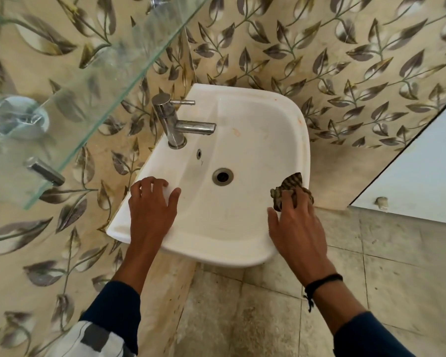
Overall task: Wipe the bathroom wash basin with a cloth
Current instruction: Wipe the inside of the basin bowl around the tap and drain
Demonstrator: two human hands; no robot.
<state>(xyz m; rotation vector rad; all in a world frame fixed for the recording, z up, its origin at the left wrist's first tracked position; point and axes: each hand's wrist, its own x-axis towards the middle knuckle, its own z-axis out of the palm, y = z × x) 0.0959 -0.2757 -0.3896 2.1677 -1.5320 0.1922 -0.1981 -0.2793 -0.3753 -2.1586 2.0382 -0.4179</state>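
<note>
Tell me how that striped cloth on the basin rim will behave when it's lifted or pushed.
The cloth looks bunched and creased under the right hand, so it probably flops and drapes. It seems small and thin, likely light. On the smooth basin rim it should slide easily.

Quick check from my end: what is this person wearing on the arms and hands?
Both hands, left hand and right hand, are bare, no gloves. Dark navy sleeves are pushed up both forearms. A black thread band with a dangling knotted end circles the right wrist.
</note>
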